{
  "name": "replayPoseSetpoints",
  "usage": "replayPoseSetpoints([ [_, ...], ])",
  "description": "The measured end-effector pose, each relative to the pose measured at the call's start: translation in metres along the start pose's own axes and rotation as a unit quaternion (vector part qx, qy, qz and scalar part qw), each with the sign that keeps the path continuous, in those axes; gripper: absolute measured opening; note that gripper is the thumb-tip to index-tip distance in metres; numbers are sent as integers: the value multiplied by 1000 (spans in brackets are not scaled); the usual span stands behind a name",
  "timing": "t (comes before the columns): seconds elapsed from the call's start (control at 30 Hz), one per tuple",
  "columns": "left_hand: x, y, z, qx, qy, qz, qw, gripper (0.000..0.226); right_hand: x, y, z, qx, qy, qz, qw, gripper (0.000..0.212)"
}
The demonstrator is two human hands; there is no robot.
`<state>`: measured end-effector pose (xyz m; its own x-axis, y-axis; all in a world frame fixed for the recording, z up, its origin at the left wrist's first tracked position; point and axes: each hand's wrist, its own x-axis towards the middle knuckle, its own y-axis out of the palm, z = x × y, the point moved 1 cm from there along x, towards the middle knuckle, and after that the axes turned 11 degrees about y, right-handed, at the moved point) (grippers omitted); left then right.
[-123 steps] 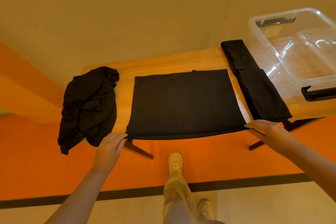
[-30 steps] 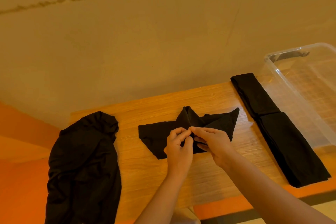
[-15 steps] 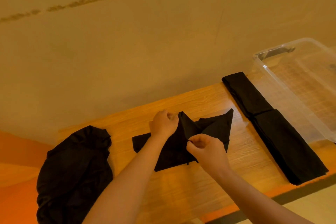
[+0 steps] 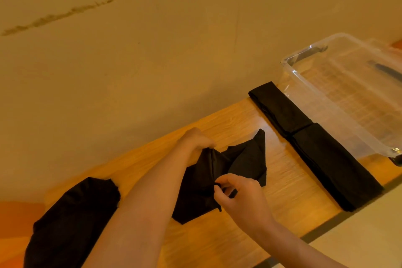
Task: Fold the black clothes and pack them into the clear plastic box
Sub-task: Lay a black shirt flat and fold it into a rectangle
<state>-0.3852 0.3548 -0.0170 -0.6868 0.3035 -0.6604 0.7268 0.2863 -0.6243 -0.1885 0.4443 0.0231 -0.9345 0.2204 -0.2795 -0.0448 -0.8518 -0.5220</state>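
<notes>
Head view, looking down at the work. My left hand (image 4: 196, 142) grips the far bunched edge of the black garment (image 4: 239, 165) in the middle of the counter (image 4: 289, 183), fingers curled into the cloth. My right hand (image 4: 241, 193) pinches the near edge of the same garment between thumb and fingers, clamped on a small fold. The cloth is lifted in a ridge between the two hands; its right corner stands up in a point, its lower left corner lies flat on the wood.

Edges: bare counter lies between this garment and the folded black stack (image 4: 315, 150), a long strip running from the back edge to the front edge. The stack lies just beside the left wall of the clear plastic box (image 4: 326, 102); I cannot tell whether they touch. The box holds no black cloth that I can see. At the left end, a crumpled black pile (image 4: 71, 220) hangs over the counter's front edge, apart from the garment in hand.

Surface: light wood grain, glossy. Behind it a plain beige wall (image 4: 152, 50) with a stained seam; orange floor (image 4: 17, 224) at lower left.
</notes>
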Motion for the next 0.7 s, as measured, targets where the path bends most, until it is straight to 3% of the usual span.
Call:
replayPoseSetpoints([
  [0.1,5,-2,-2,38,5,29,999,25,-1,-2,-1,2,-1,-6,1000,9],
  [0.23,10,-1,-5,71,13,42,996,38,-3,-1,-1,1,0,-4,1000,11],
  [0.37,16,2,-4,126,26,67,989,20,-5,-2,-1,-1,-2,-5,1000,14],
  [0.7,22,1,6,138,59,-26,988,20,-12,-11,1,-20,-43,-15,999,14],
])
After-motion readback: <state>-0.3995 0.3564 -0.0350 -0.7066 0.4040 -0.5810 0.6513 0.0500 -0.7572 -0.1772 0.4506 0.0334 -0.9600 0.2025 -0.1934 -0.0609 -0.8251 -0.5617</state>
